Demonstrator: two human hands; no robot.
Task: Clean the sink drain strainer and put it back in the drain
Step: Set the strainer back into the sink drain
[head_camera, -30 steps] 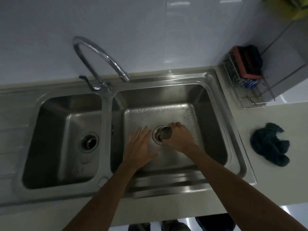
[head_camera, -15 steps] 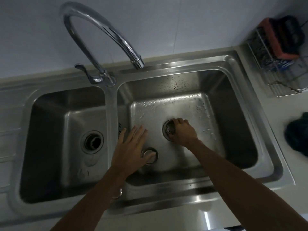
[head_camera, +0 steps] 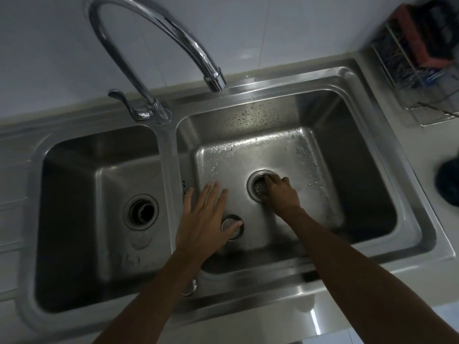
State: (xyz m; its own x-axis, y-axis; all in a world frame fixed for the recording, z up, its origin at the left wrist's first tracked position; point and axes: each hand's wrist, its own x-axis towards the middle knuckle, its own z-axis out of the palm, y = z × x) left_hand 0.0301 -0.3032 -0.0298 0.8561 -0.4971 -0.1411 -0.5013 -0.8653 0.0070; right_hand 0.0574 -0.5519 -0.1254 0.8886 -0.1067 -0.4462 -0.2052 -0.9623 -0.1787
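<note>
The perforated metal drain strainer (head_camera: 259, 187) sits down in the drain ring (head_camera: 250, 180) of the right basin (head_camera: 323, 135). My right hand (head_camera: 282, 194) rests at its right side, with the fingertips curled onto its rim. My left hand (head_camera: 205, 219) lies flat with fingers spread on the wet basin floor to the left of the drain. Its thumb touches a round metal cap (head_camera: 227, 222) that lies loose on the basin floor.
A tall curved faucet (head_camera: 159, 31) arches over the right basin, its lever at the divider. The left basin has an open drain (head_camera: 141, 212). A wire rack (head_camera: 417, 60) with sponges stands at the back right, and a dark cloth (head_camera: 449, 182) lies on the counter.
My right hand has lowered the strainer from just above the drain down into it. My left hand slid back toward me and now touches the round cap. The camera moved closer.
</note>
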